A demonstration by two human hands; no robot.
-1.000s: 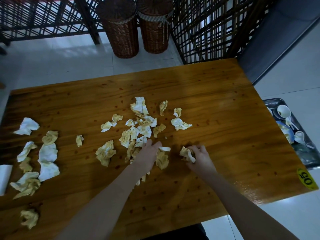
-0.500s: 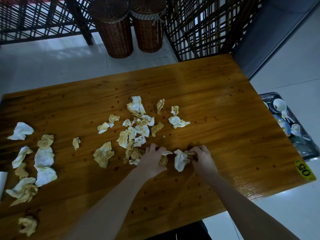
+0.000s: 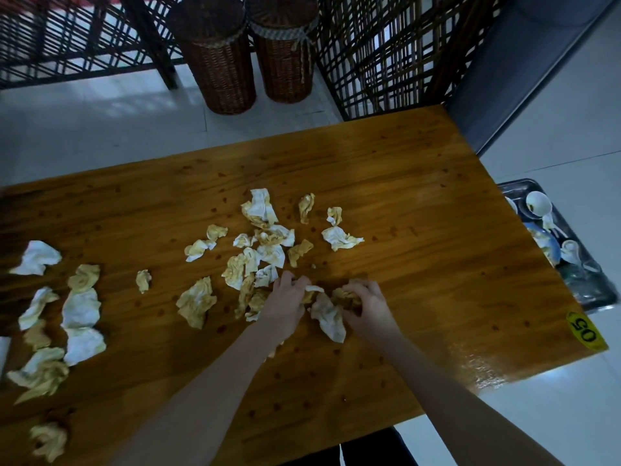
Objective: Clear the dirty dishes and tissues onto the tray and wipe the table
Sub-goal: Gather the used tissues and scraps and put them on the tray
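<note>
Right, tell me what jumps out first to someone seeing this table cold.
Stained, crumpled tissues litter the middle and left of the wooden table. At centre, the left hand and right hand bunch some together. A metal tray of dirty dishes sits beyond the right edge.

I am in the dining room of an eatery, not a home. The long wooden table [image 3: 420, 203] in front of me carries a yellow sticker [image 3: 586, 331] with the number 05 at its near right corner, as numbered restaurant tables do. Stained crumpled tissues [image 3: 265, 243] lie scattered over it. Just beside its right end, lower down, a metal tray [image 3: 519, 183] holds used white bowls and spoons [image 3: 538, 205]. Dark lattice screens [image 3: 386, 52] partition the room beyond the far edge, and two tall wicker baskets [image 3: 221, 68] stand by them on a pale tiled floor [image 3: 84, 122].
</note>
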